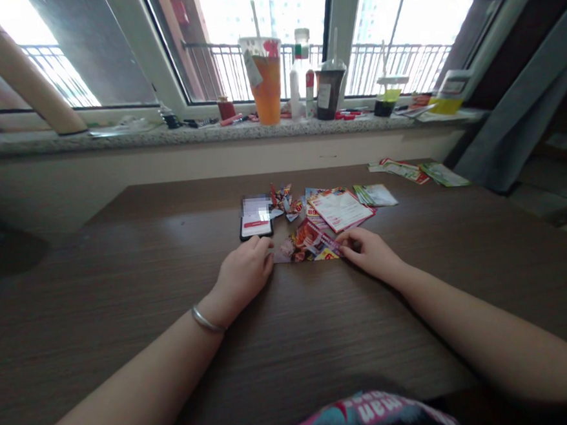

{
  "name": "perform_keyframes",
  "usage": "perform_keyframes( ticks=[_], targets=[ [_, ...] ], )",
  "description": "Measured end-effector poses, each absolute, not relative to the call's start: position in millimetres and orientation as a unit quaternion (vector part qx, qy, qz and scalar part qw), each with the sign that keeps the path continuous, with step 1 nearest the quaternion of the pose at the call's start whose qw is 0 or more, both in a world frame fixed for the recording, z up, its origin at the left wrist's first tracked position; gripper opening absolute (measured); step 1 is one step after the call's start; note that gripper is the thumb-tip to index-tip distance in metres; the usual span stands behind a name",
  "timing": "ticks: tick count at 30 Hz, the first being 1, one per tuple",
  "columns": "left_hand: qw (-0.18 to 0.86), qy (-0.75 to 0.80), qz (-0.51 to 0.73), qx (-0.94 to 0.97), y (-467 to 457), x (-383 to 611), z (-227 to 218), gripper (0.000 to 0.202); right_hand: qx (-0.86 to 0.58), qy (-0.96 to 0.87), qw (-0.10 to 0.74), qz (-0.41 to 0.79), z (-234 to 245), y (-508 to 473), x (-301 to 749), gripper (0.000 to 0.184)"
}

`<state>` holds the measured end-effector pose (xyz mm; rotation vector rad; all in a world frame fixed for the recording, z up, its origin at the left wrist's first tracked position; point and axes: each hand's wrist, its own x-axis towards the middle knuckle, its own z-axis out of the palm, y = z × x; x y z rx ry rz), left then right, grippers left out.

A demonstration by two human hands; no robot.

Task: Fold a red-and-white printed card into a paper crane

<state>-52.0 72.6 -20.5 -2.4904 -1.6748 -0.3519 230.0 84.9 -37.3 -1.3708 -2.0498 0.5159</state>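
A colourful printed leaflet [309, 242] lies flat on the table between my hands. My left hand [249, 267] is closed at its left edge, fingers curled down; its fingertips are partly hidden. The right edge is pinched between the thumb and fingers of my right hand [366, 249]. Just beyond my left hand lies a phone [256, 224] with its screen lit. Crumpled or folded pieces of printed paper [287, 202] sit to the right of the phone. Behind the leaflet, a white sheet with a red border [342, 209] rests on other printed leaflets.
Green-and-white leaflets [375, 195] lie right of the pile, and more leaflets [443, 174] are at the table's far right corner. On the windowsill [161, 135] stand an orange drink cup [268, 87], a dark drink cup [329, 93] and bottles. The brown table [135, 249] stretches to both sides.
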Motion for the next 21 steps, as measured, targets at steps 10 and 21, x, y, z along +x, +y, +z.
perform_keyframes(
  ticks=[10, 21],
  targets=[
    [0.025, -0.393, -0.249, -0.885, 75.3, -53.0, -19.1, 0.022, -0.44, -0.821, 0.331, 0.155, -28.3, 76.1, 226.9, 0.007],
    [-0.025, -0.277, -0.236, -0.931, 75.1, -52.6, -23.5, 0.025, -0.323, -0.878, 0.319, 0.154, -27.8, 72.7, 226.3, 0.011]
  ],
)
